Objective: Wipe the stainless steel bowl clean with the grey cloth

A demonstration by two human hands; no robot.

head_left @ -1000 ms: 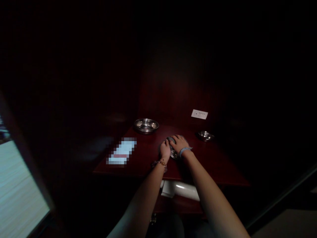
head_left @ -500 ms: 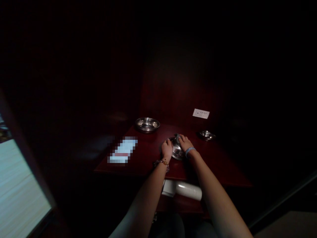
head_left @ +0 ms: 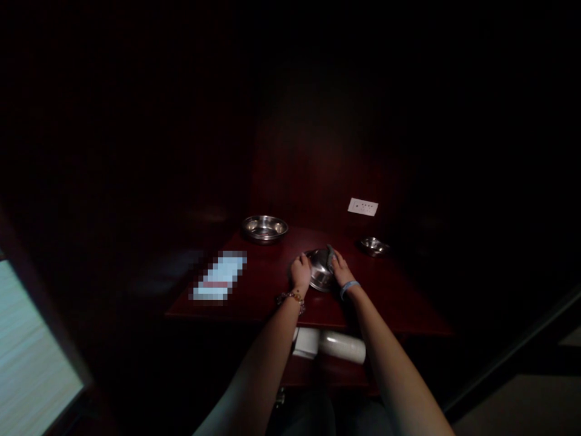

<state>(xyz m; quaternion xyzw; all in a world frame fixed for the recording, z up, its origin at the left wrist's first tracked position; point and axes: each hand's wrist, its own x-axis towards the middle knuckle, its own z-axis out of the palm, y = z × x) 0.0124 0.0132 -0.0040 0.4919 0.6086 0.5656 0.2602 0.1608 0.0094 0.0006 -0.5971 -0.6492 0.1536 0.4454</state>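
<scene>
A shiny metal bowl (head_left: pixel 320 269) lies upside down on the dark red table (head_left: pixel 267 284), between my two hands. My left hand (head_left: pixel 301 271) grips the bowl's left side, fingers curled against it. On the opposite side, my right hand (head_left: pixel 343 270) presses a grey cloth (head_left: pixel 330 257) to the bowl's outer wall. The cloth is partly hidden under the fingers.
Toward the back left stands a wide metal bowl (head_left: pixel 265 229), and a smaller metal bowl (head_left: pixel 374 246) is at the back right. A blurred-out pale rectangle (head_left: pixel 220 275) lies at left. Below the tabletop are a white roll (head_left: pixel 342 347) and a white box (head_left: pixel 306 342). A socket plate (head_left: pixel 363 207) is on the wall.
My right hand and the cloth have shifted from the bowl's top to its right side, baring more of the metal. My left hand keeps its hold. The whole view has shifted slightly.
</scene>
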